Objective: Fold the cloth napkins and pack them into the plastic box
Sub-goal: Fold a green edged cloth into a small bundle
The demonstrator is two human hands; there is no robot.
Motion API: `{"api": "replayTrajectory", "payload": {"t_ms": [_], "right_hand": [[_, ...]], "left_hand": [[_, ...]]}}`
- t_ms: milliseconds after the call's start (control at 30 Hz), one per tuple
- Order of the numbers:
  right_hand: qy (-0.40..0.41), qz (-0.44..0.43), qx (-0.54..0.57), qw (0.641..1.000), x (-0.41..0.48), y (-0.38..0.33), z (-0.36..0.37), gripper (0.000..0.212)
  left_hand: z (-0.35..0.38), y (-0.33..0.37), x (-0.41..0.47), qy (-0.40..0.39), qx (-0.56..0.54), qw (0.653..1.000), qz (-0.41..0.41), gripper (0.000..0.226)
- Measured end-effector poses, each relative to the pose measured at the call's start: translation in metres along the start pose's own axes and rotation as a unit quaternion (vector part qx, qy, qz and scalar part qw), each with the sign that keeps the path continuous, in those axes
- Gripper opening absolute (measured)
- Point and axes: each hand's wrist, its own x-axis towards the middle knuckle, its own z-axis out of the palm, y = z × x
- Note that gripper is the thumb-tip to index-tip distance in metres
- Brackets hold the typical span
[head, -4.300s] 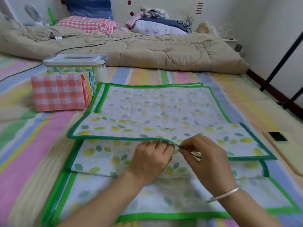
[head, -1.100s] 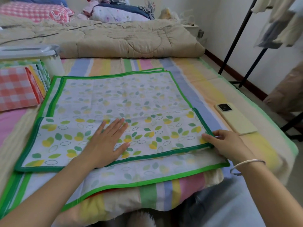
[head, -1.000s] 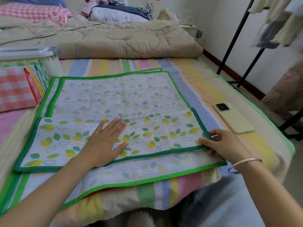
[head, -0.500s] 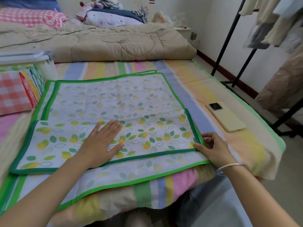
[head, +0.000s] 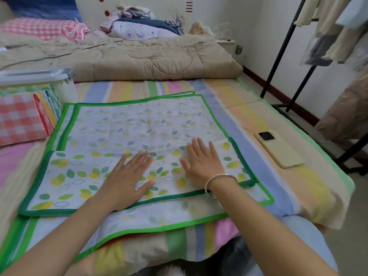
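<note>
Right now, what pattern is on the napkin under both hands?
Green and yellow leaves on white, green border, on the napkin; head view.

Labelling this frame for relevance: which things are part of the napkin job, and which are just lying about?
Part of the job:
- leaf-print napkin, near edge folded up
- left hand and right hand, both flat on the fold
- folded napkins stacked at left
- plastic box behind them, lid on

Lying about:
- phone
- beige quilt
- pink pillow
- clothes rack
</note>
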Motion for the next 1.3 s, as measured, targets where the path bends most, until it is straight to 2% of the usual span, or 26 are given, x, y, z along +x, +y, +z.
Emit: {"api": "replayTrajectory", "payload": {"t_ms": [67, 133, 233, 300, 333, 400, 500, 600, 667, 733, 767, 833, 900, 967, 1067, 1133, 1200, 1267, 1300], "right_hand": [[-0.037, 0.082, 0.002, 0.996, 0.009, 0.03, 0.017, 0.07], [-0.03, 0.141, 0.006, 0.99, 0.009, 0.05, 0.021, 0.07], [-0.013, 0.186, 0.051, 0.981, 0.012, 0.036, 0.018, 0.071], [-0.009, 0.217, 0.035, 0.976, 0.016, 0.018, 0.009, 0.073], [-0.013, 0.209, -0.014, 0.978, 0.017, 0.01, 0.001, 0.072], [-0.02, 0.133, -0.092, 0.987, 0.022, -0.008, -0.02, 0.065], [-0.019, 0.006, -0.038, 0.999, 0.032, -0.044, -0.032, 0.056], [-0.041, 0.005, -0.019, 0.999, 0.035, -0.061, 0.0, 0.062], [-0.055, 0.023, -0.01, 0.998, 0.034, -0.055, 0.025, 0.066], [-0.042, 0.022, 0.005, 0.999, 0.035, -0.048, 0.037, 0.069], [-0.038, 0.021, 0.01, 0.999, 0.035, -0.046, 0.039, 0.07], [-0.036, 0.019, 0.013, 0.999, 0.035, -0.047, 0.04, 0.07], [-0.031, 0.015, 0.016, 0.999, 0.035, -0.047, 0.041, 0.071], [-0.03, 0.012, 0.017, 0.999, 0.035, -0.047, 0.041, 0.072], [-0.027, 0.006, 0.018, 0.999, 0.034, -0.047, 0.042, 0.072], [-0.023, 0.003, 0.02, 1.0, 0.034, -0.047, 0.04, 0.072], [-0.022, -0.002, 0.023, 0.999, 0.034, -0.047, 0.04, 0.072], [-0.02, -0.006, 0.032, 0.999, 0.034, -0.047, 0.04, 0.073], [-0.019, -0.006, 0.039, 0.999, 0.034, -0.047, 0.039, 0.073]], "left_hand": [[0.0, 0.001, 0.001, -0.005, 0.003, 1.0, -0.001, 0.093], [0.0, 0.004, 0.003, -0.004, -0.005, 1.0, -0.002, 0.094], [-0.001, 0.007, 0.001, -0.002, -0.018, 1.0, 0.001, 0.094], [-0.003, 0.007, 0.001, -0.007, -0.012, 1.0, -0.004, 0.094], [-0.003, 0.008, 0.001, -0.009, -0.009, 1.0, -0.005, 0.094], [-0.003, 0.009, 0.001, -0.006, -0.013, 1.0, -0.005, 0.095], [-0.005, 0.009, 0.003, -0.005, -0.017, 1.0, -0.005, 0.097], [-0.007, 0.011, 0.002, -0.011, 0.0, 1.0, -0.009, 0.098], [-0.012, 0.015, 0.001, -0.019, -0.038, 0.999, -0.02, 0.091], [-0.024, 0.007, -0.002, -0.027, -0.128, 0.987, -0.09, 0.082], [-0.029, -0.004, -0.009, -0.026, -0.14, 0.98, -0.137, 0.078], [-0.035, -0.034, -0.031, -0.02, -0.062, 0.968, -0.243, 0.074], [-0.035, -0.06, -0.059, -0.034, 0.012, 0.939, -0.341, 0.076], [-0.034, -0.067, -0.075, -0.055, 0.03, 0.918, -0.391, 0.081], [-0.034, -0.063, -0.074, -0.07, -0.009, 0.898, -0.435, 0.089], [-0.038, -0.063, -0.073, -0.073, -0.01, 0.892, -0.446, 0.094], [-0.05, -0.057, -0.072, -0.046, 0.058, 0.897, -0.436, 0.097], [-0.062, -0.034, -0.061, 0.022, 0.12, 0.922, -0.368, 0.089], [-0.066, -0.016, -0.052, 0.07, 0.094, 0.945, -0.305, 0.082]]}}
